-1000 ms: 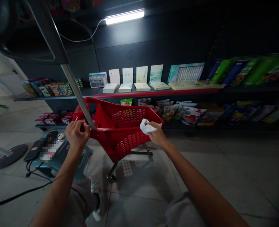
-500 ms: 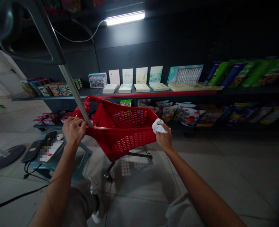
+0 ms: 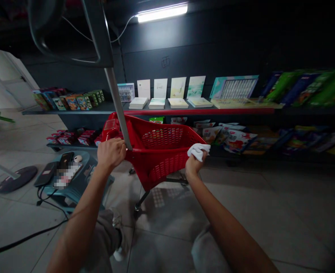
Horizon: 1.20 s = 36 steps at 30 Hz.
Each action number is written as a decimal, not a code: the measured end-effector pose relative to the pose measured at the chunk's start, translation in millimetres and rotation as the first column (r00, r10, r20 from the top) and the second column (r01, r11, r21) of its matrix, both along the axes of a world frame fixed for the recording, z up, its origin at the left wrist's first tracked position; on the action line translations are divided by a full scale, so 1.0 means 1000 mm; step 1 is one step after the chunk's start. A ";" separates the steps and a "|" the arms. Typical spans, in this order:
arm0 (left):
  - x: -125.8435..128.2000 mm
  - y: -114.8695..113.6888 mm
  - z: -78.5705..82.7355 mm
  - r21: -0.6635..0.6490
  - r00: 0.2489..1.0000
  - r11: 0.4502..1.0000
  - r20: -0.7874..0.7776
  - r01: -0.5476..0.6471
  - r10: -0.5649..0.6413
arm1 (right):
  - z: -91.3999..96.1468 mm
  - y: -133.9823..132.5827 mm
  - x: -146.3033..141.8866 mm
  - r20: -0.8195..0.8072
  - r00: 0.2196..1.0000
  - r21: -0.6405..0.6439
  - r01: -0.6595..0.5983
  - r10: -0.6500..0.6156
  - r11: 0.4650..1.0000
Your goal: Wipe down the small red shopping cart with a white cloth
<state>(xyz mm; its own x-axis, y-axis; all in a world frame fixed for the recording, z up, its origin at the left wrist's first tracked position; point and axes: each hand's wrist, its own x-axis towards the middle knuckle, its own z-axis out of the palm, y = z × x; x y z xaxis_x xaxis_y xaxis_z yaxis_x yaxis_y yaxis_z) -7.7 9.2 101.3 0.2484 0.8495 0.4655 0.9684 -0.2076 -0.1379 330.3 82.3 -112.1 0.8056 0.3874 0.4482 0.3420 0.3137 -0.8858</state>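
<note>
A red plastic shopping cart [image 3: 144, 162] with a perforated basket stands in front of me. My left hand [image 3: 111, 153] is closed around the red handle end at its left. A grey metal pole [image 3: 118, 102] rises beside that hand, with a dark looped handle [image 3: 101, 34] high up at the left. In my right hand [image 3: 194, 164] a crumpled white cloth [image 3: 198, 151] is bunched against the basket's rim at its right end. The fingers of this hand are curled and partly hidden by the cloth.
Behind the cart runs a dark shelf [image 3: 113, 107] with boxes, booklets [image 3: 158, 103] and snack bags [image 3: 238, 140]. At left, a blue-grey stool [image 3: 83, 167] carries a phone and dark devices with cables. A round pole base [image 3: 18, 180] sits on the floor.
The view has shifted, so the cart and shelf appear farther right. My right hand has turned at the rim, and more of the cloth shows above it. My left hand keeps its grip.
</note>
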 end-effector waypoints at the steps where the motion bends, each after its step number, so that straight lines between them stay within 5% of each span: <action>1: 0.005 0.000 -0.001 0.005 1.000 1.000 -0.002 0.027 -0.027 | 0.000 0.002 -0.006 -0.045 0.999 0.015 -0.009 0.010 1.000; 6: 0.031 0.004 -0.003 0.020 0.993 0.993 -0.004 0.115 -0.114 | 0.003 -0.014 -0.062 -0.138 0.981 0.026 -0.133 0.135 0.991; 9: 0.039 0.007 -0.006 0.034 0.990 0.990 0.017 0.137 -0.137 | 0.007 -0.042 -0.107 0.027 0.953 0.026 -0.301 0.301 0.953; 13: 0.042 0.012 -0.012 0.080 0.988 0.988 0.062 0.135 -0.140 | 0.014 -0.073 -0.145 0.341 0.820 -0.073 -0.465 0.461 0.882; 16: 0.041 0.016 -0.016 0.140 0.988 0.984 0.093 0.113 -0.127 | 0.021 -0.075 -0.139 0.529 0.708 -0.131 -0.476 0.468 0.869; 21: 0.039 0.021 -0.018 0.196 0.990 0.977 0.096 0.080 -0.101 | 0.030 -0.060 -0.081 0.808 0.311 -0.311 -0.497 0.501 0.810; 23: 0.038 0.021 -0.017 0.198 0.991 0.977 0.088 0.083 -0.102 | 0.028 -0.053 -0.051 0.829 0.276 -0.350 -0.425 0.487 0.835; 27: 0.039 0.018 -0.016 0.182 0.991 0.978 0.070 0.100 -0.114 | 0.013 -0.037 0.015 0.786 0.439 -0.373 -0.224 0.435 0.900; 30: 0.040 0.015 -0.018 0.190 0.988 0.974 0.066 0.122 -0.137 | 0.000 -0.023 0.057 0.638 0.687 -0.372 -0.121 0.348 0.920; 33: 0.040 0.015 -0.020 0.217 0.986 0.967 0.072 0.131 -0.150 | -0.008 -0.009 0.082 0.371 0.919 -0.338 0.001 0.132 0.941; 36: 0.037 0.016 -0.022 0.240 0.986 0.962 0.076 0.128 -0.150 | -0.006 0.000 0.088 0.213 0.977 -0.276 0.046 0.015 0.960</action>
<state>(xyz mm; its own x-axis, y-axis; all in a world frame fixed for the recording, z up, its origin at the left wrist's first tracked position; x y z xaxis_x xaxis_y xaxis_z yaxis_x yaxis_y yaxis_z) 29.5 25.0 79.5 0.3026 0.6744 0.6735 0.9432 -0.3136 -0.1097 418.1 82.6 -117.8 0.7115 0.5088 0.4846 0.5328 0.0591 -0.8442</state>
